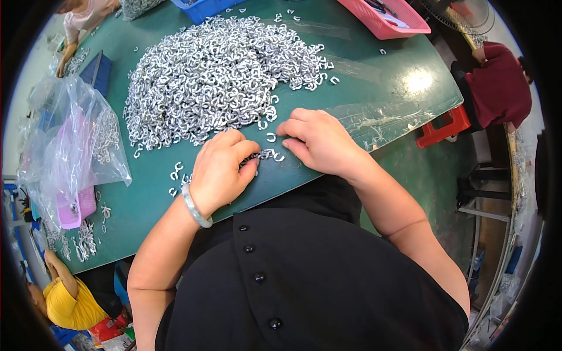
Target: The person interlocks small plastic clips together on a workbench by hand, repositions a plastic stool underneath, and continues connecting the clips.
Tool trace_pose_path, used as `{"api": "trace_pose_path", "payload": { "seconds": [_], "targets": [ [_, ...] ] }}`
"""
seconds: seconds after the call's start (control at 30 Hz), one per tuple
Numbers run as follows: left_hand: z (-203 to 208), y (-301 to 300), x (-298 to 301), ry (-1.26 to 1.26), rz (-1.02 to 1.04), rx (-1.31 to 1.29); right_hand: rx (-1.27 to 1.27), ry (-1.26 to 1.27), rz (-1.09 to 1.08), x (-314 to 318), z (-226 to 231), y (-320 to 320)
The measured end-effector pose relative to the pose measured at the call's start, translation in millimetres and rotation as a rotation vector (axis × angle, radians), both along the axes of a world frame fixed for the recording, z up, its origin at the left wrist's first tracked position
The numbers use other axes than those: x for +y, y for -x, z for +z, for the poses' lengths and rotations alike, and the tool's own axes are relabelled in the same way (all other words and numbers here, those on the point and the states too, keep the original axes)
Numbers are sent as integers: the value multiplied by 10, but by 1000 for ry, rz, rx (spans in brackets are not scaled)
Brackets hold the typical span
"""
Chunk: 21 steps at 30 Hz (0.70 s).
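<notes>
A large heap of small silver U-shaped metal pieces [199,79] lies on the green tabletop [404,96]. My left hand [219,169], with a pale bangle [195,207] at its wrist, is closed near the table's front edge. Between its thumb and fingers is a short row of the U-shaped pieces [268,154], partly hidden by the fingers. To the right, my right hand [319,140] has curled fingers with a gap between thumb and forefinger, and no piece shows in it. One loose U-shaped piece [271,137] lies just left of its fingertips.
Clear plastic bags [73,140] and a pink-purple container [88,202] stand at the left. Behind the heap are a blue bin [205,10] and a pink basket [389,23]. Co-workers sit at far left, lower left and right, the last near a red stool [445,126].
</notes>
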<state>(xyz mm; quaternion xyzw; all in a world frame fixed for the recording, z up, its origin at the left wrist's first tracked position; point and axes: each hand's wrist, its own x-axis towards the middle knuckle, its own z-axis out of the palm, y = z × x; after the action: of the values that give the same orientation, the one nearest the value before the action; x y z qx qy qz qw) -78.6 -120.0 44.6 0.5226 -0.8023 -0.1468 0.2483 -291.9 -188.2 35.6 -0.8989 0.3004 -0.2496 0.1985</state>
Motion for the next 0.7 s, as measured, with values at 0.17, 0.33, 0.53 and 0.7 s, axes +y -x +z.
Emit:
{"api": "trace_pose_path", "payload": {
  "seconds": [0.17, 0.33, 0.53, 0.7],
  "targets": [
    [10, -31, 6, -15, -33, 19, 129, -55, 57, -22, 55, -60],
    [20, -37, 11, -2, -13, 24, 104, 6, 21, -76, 46, -173],
    [18, -36, 19, 1, 51, 39, 103, -63, 155, -121, 47, -78],
    [23, 67, -63, 24, -3, -13, 83, 75, -61, -214, 24, -82]
  ]
}}
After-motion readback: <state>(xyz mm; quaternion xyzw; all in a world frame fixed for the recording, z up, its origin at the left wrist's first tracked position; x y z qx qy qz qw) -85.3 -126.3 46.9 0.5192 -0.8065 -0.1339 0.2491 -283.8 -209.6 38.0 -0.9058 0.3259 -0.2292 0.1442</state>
